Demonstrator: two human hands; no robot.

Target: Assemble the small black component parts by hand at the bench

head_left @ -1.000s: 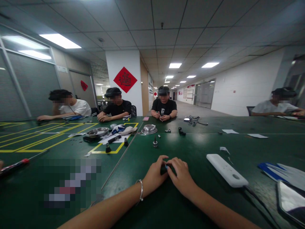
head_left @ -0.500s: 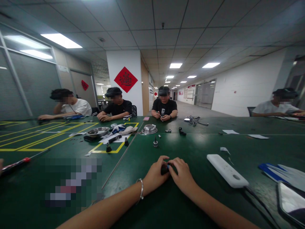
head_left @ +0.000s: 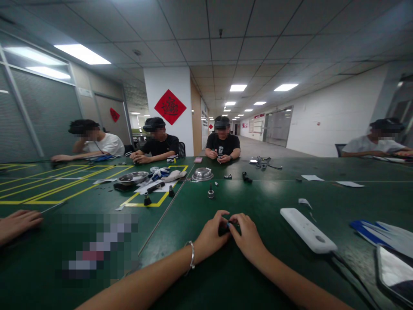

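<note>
My left hand [head_left: 211, 232] and my right hand [head_left: 247, 234] meet low over the green table [head_left: 180, 275], fingers curled and fingertips together. Between them is a small dark piece, with a spot of blue at the right thumb; it is too small and too covered to name. A silver bracelet [head_left: 192, 256] circles my left wrist. Beyond my hands a small round metal part [head_left: 211, 193] stands upright with a dark stem on top. Farther back lies an upturned metal bowl [head_left: 202, 174].
On the right are a white power strip [head_left: 308, 230], blue-and-white gloves [head_left: 383, 237] and a phone [head_left: 398, 271]. Another person's hand [head_left: 21, 224] lies at the left edge. Black conical parts [head_left: 147, 199] and a metal dish [head_left: 133, 177] stand left. Several people sit across the table.
Another person's hand has come in at the left edge, where a red-and-black screwdriver handle showed before; only a thin shaft shows there now. My own hands have hardly moved.
</note>
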